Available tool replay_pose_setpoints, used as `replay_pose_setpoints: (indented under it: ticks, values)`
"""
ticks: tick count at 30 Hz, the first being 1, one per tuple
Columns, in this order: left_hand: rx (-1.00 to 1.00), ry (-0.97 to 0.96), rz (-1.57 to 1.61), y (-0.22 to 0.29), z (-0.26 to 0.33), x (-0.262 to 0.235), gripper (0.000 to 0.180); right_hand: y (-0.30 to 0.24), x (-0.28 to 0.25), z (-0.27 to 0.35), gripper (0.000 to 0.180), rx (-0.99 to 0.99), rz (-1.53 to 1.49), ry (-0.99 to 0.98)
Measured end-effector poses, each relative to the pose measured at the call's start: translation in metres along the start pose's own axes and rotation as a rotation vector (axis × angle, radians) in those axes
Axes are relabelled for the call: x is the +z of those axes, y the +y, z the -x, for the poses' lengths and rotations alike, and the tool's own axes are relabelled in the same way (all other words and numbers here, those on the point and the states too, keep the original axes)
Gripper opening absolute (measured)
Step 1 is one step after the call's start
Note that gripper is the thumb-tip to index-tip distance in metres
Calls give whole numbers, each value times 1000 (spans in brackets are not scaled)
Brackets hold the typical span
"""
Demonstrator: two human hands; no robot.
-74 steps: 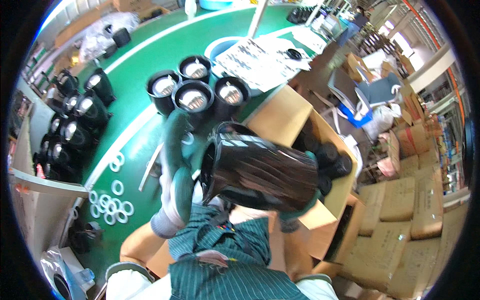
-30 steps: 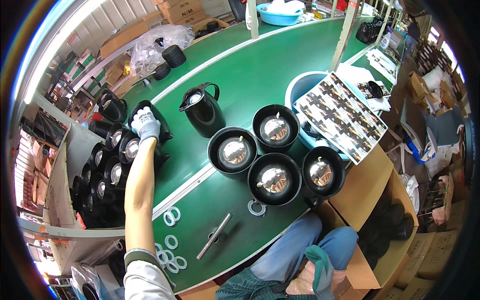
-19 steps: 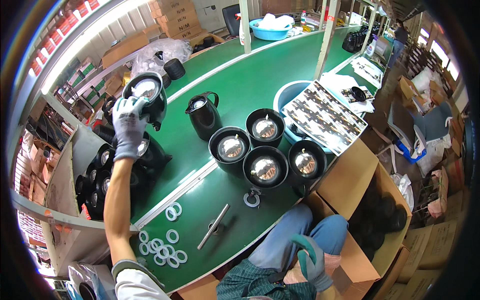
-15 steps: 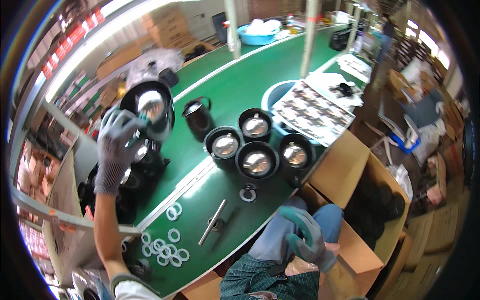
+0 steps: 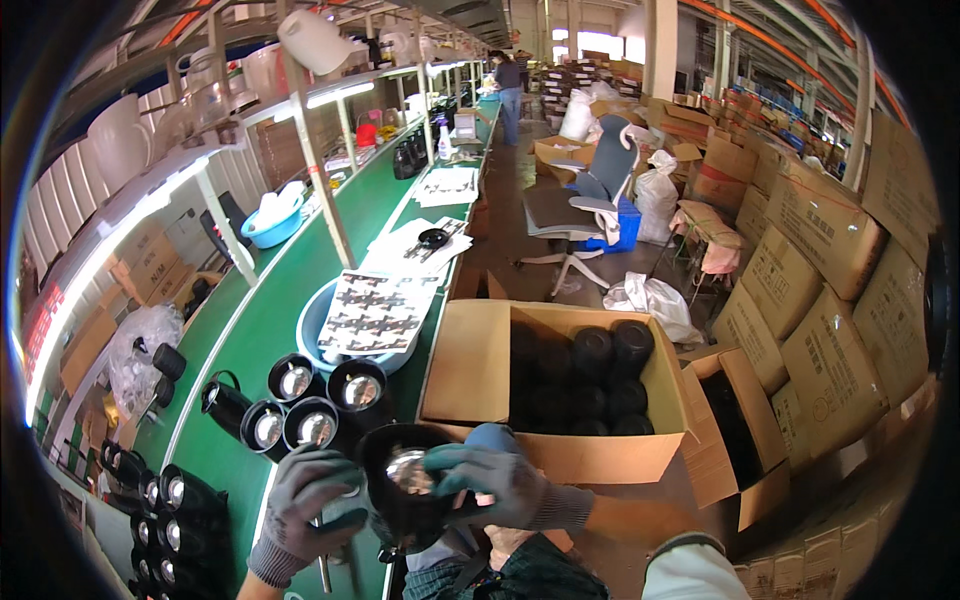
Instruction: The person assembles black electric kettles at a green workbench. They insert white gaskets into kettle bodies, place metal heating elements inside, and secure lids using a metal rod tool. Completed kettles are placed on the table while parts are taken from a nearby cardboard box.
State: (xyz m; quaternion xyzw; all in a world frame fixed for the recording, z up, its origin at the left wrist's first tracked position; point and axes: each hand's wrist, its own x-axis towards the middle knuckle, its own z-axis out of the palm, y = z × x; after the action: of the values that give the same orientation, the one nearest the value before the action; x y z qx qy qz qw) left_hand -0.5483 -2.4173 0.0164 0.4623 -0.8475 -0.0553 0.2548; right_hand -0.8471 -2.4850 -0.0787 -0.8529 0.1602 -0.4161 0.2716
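A black jug body [image 5: 385, 515] with a shiny metal inside is held tilted over my lap, its wide mouth toward me. My right hand [image 5: 500, 485], in a grey and green glove, grips its rim, with fingers reaching into the mouth. Just left of the jug body is my gloved left hand [image 5: 305, 505], its fingers and thumb apart and slightly blurred; I see nothing held in it. A metal rod [image 5: 324, 570] shows below that hand. Beyond my hands, several similar jug bodies [image 5: 312, 428] stand grouped on the green bench [image 5: 250, 330], beside a black jug with a handle [image 5: 224, 402].
More jug bodies [image 5: 185, 535] crowd the left. Behind the group, patterned sheets [image 5: 380, 310] lie over a blue basin [image 5: 315, 318]. At my right stands an open carton [image 5: 600, 450] holding black vessels. Farther off are an office chair [image 5: 600, 170], stacked cartons [image 5: 790, 270] and a person [image 5: 508, 95].
My view has swung to the right. The jug body has come from the far left to over my lap. My right hand, open before, now grips its rim; my left hand appears off it.
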Motion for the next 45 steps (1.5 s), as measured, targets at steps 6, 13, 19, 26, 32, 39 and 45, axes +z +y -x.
replay_pose_setpoints:
  ticks: [6,13,19,26,32,39,45]
  values:
    - [-135,34,309,-42,26,117,87,-5,-34,66,50,411,-148,482]
    - [-705,177,1142,-32,-13,209,76,6,-33,82,46,608,-60,484]
    - [-861,74,1190,-58,-6,259,74,25,-45,90,40,705,-550,342]
    - [-1024,45,1130,-77,9,281,72,249,-108,118,37,842,-213,568]
    - [-1073,-25,1141,-95,14,276,71,459,-215,214,119,1639,1044,712]
    - [-1095,-54,1266,-86,26,276,69,520,-224,264,84,1789,1130,685]
    - [-1045,-78,1278,-70,30,276,67,426,-214,212,66,982,1021,1021]
